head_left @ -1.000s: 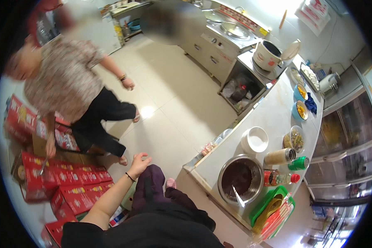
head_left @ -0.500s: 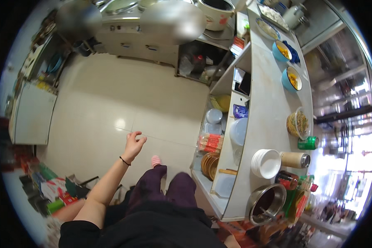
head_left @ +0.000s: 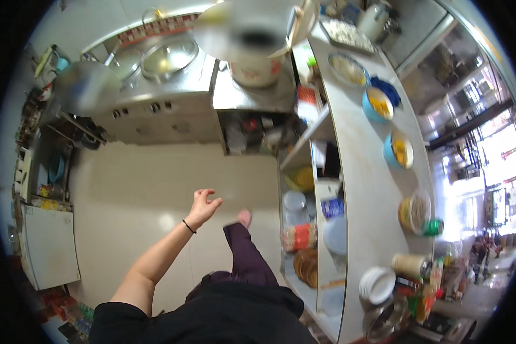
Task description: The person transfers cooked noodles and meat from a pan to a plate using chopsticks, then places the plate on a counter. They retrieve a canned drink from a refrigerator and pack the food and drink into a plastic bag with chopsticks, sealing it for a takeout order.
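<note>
Over the tiled floor (head_left: 172, 229) hangs my left hand (head_left: 203, 208), a dark band (head_left: 189, 226) round its wrist. Its fingers are loosely bent, with a gap between them and the thumb, and nothing lies in the hand. It touches nothing. Just beyond the hand, to its right, my foot in a pink slipper (head_left: 244, 217) is on the floor. No part of my right hand shows.
A long counter (head_left: 361, 189) with open shelves runs along my right, holding blue bowls (head_left: 396, 150) of yellow food and stacked white plates (head_left: 377, 285). Ahead are a steel stove (head_left: 166, 109) and a large pot (head_left: 255, 71). A white cabinet (head_left: 50, 246) stands left.
My view has moved forward, so the stove and pot appear nearer and the counter plates lower. A leg has stepped ahead. My left hand stays raised, fingers still loosely bent.
</note>
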The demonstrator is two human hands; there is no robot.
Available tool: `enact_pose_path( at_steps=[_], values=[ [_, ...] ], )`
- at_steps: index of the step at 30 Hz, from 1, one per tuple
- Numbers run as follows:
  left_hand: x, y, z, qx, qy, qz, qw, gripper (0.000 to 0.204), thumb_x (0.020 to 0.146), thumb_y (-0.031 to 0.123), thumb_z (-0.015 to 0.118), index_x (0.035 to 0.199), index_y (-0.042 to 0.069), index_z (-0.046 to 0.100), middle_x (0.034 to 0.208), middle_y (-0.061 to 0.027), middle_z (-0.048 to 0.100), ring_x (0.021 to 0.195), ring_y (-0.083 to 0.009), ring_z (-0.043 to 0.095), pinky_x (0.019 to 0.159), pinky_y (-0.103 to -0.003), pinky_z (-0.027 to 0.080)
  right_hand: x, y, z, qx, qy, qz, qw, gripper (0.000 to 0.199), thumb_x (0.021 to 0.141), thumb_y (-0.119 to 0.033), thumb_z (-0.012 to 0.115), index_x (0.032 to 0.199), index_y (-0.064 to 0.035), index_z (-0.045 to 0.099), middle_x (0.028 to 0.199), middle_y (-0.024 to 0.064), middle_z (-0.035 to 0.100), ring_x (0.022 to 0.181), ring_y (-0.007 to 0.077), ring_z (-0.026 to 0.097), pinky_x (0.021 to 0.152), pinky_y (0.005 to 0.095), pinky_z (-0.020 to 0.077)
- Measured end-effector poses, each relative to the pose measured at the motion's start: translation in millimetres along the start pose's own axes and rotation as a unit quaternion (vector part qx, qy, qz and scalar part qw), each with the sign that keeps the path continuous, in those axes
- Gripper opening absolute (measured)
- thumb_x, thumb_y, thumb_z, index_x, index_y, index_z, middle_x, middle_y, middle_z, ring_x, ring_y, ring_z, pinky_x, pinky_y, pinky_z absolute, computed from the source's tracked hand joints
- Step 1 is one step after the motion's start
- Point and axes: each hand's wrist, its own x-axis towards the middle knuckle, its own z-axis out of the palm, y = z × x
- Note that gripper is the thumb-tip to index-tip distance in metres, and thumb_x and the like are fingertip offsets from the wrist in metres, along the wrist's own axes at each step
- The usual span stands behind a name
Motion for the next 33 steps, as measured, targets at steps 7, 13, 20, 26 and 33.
enact_pose_path(
  at_steps=[7,13,20,26,33],
  values=[
    [106.1,117.1,-108.6,0.016,0.086,0.054,0.995,0.053,0.078,0.030,0.061,0.119,0.001,0.044,0.125,-0.0127,0.028,0.099,-0.0213,0.049,0.082,-0.032,0.047,-50.0,-255.7,-20.2,-0.024,0.051,-0.247,0.967,0.027,0.085,-0.025,0.053,0.107,-0.0100,0.055,0.094,0.0038,0.058,0.084,0.0196,0.057,0.075,0.0378,0.0466],
    [215.5,203.2,-169.9,0.040,0.129,0.100,0.986,0.058,0.075,0.032,0.064,0.119,0.000,0.044,0.126,-0.0172,0.028,0.098,-0.0236,0.050,0.084,-0.035,0.046,-132.7,-450.2,-28.8,-0.010,0.067,-0.425,0.903,0.028,0.085,-0.025,0.053,0.108,-0.0096,0.055,0.096,0.0048,0.057,0.086,0.0203,0.056,0.076,0.0378,0.0462],
    [413.1,417.8,-210.7,0.147,0.226,0.405,0.874,0.057,0.073,0.031,0.065,0.117,0.000,0.046,0.125,-0.0249,0.034,0.113,-0.0375,0.040,0.096,-0.040,0.037,-140.6,-532.1,-9.5,0.030,0.076,-0.418,0.905,0.030,0.085,-0.025,0.053,0.110,-0.0090,0.054,0.098,0.0059,0.057,0.088,0.0211,0.056,0.077,0.0378,0.0457],
    [479.3,688.9,-224.5,0.246,0.357,0.564,0.703,0.051,0.073,0.025,0.064,0.116,0.002,0.048,0.129,-0.0223,0.034,0.114,-0.0378,0.037,0.093,-0.046,0.037,-121.8,-487.4,25.5,0.135,0.084,-0.245,0.956,0.031,0.085,-0.025,0.053,0.111,-0.0085,0.054,0.100,0.0069,0.056,0.089,0.0218,0.055,0.078,0.0379,0.0453],
    [511.4,889.7,-278.6,0.321,0.619,0.583,0.417,0.039,0.072,0.012,0.059,0.110,0.007,0.053,0.128,-0.0098,0.041,0.123,-0.0281,0.034,0.100,-0.047,0.028,-132.9,-448.9,85.2,0.262,0.072,-0.117,0.955,0.033,0.085,-0.025,0.053,0.112,-0.0079,0.053,0.102,0.0081,0.055,0.091,0.0226,0.054,0.079,0.0379,0.0448]
  ],
)
